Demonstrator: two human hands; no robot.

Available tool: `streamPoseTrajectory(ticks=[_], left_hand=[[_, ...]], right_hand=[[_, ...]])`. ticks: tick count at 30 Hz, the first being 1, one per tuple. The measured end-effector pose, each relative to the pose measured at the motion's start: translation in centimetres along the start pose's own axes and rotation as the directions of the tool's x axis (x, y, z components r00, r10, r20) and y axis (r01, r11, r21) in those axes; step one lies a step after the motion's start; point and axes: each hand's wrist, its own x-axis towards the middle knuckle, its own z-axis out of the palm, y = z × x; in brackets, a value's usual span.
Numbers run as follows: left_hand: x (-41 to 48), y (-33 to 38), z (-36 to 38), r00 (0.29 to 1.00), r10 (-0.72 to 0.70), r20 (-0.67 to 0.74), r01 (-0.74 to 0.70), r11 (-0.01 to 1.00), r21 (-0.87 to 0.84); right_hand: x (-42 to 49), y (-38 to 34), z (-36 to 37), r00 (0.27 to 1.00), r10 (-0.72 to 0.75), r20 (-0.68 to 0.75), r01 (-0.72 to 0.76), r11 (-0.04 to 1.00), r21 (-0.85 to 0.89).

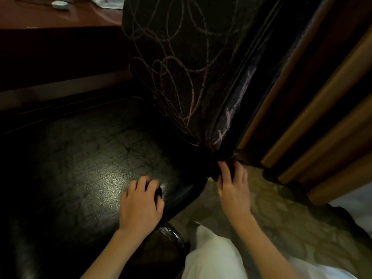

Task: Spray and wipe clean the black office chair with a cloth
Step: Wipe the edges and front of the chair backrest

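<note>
Left hand (pixel 141 202) palm-down on the black chair (pixel 80 168) seat, grip unclear; right hand (pixel 233 188) grip tight around the backrest (pixel 177 57) base.

Black chair backrest (pixel 181 57) scrawled with pinkish loops; carpet (pixel 281 218) pale green, leaf-patterned

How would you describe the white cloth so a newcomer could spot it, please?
Find the black chair's scribbled backrest; the reddish desk lies left of it. The cloth sits on that desk beside the backrest's top, rumpled white fabric, unlike the small oval object farther left.
</note>
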Motion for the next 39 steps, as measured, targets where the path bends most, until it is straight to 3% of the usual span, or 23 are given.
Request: streamPoseTrajectory(ticks=[4, 7, 9, 11, 15, 19, 23, 31, 35, 39], left_hand=[[-0.3, 0.2, 0.4, 0.999, -0.011, -0.032, 0.012, 1.0, 0.018], [-0.3, 0.3, 0.3, 1.0, -0.028, -0.011, 0.028, 1.0, 0.006], [-0.4, 0.3, 0.2, 0.999, -0.038, -0.003, 0.038, 0.999, -0.006], [-0.3, 0.4, 0.2, 0.999, -0.044, -0.007, 0.044, 0.999, -0.01], [-0.2, 0.5, 0.1, 0.999, -0.054, -0.006, 0.054, 0.998, -0.008], [-0.4, 0.6, 0.2, 0.998, -0.062, 0.005, 0.062, 0.998, -0.009], [-0.5, 0.6, 0.2, 0.998, -0.069, 0.002, 0.069, 0.998, -0.002], [-0.5, 0.6, 0.4, 0.997, -0.08, 0.005, 0.08, 0.997, -0.009], [-0.4, 0.8, 0.1, 0.996, -0.089, 0.01, 0.089, 0.996, -0.013], [-0.5, 0.9, -0.1, 0.996, -0.088, 0.018, 0.089, 0.996, -0.022]], right_hand=[[-4.1, 0.1, 3.8, 0.96, 0.043, 0.276, -0.048, 0.999, 0.012], [-5.1, 0.2, 4.2, 0.921, 0.084, 0.381, -0.106, 0.994, 0.037], [-5.1, 0.2, 2.8, 0.932, 0.135, 0.336, -0.179, 0.978, 0.104], [-4.1, 0.0, 0.7, 0.967, 0.185, 0.177, -0.22, 0.955, 0.198], [-0.7, -1.0, -1.6, 0.99, 0.114, -0.079, -0.095, 0.974, 0.207], [-0.8, -1.1, 1.7, 0.995, 0.095, -0.036, -0.091, 0.992, 0.092], [-3.8, -1.3, 4.5, 0.99, 0.071, 0.125, -0.071, 0.997, -0.005], [-4.7, -0.4, 3.6, 0.943, 0.067, 0.327, -0.083, 0.996, 0.035], [-2.5, -0.8, 0.0, 0.989, -0.028, 0.143, 0.005, 0.987, 0.161], [0.3, -1.9, -0.1, 0.999, -0.022, 0.025, 0.021, 0.999, 0.047]])
